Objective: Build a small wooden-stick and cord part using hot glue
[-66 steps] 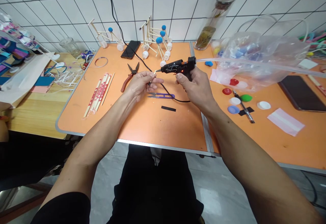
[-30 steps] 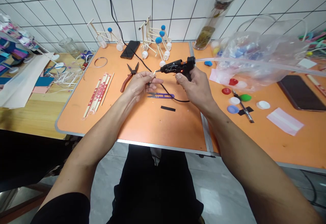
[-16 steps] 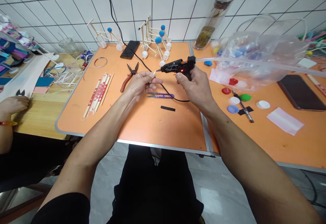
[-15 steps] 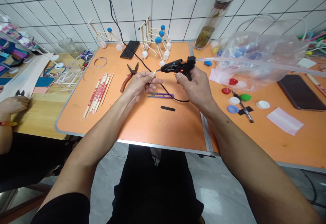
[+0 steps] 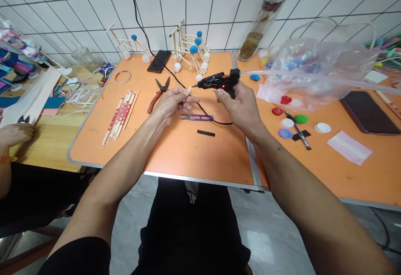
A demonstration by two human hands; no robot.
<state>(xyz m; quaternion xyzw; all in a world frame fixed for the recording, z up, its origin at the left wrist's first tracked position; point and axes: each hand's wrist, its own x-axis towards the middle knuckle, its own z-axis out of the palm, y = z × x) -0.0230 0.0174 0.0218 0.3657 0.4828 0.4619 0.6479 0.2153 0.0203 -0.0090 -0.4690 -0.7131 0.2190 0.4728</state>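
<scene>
Over the middle of the orange table, the left hand pinches a short stick between thumb and fingertips, its pale end pointing up. The right hand is wrapped round the handle of a black glue gun, whose small light glows orange-red. The gun's nozzle points at the stick's end; whether they touch is too small to tell. A clear glue rod runs out of the gun's back toward the right.

Beneath the hands lie purple snips, a black cord crossing by their handle end, and nearer the table's edge a black strip. Left of the left hand are open pliers, then wrapped sticks with a bare stick beside them. Behind stand two stick frames with blue balls and white wheels, a phone between them. To the right, a tilted-looking bottle stands near a plastic bag; in front of the bag are coloured caps, a pen and pink paper. At far left, another person's hand rests on a wooden table.
</scene>
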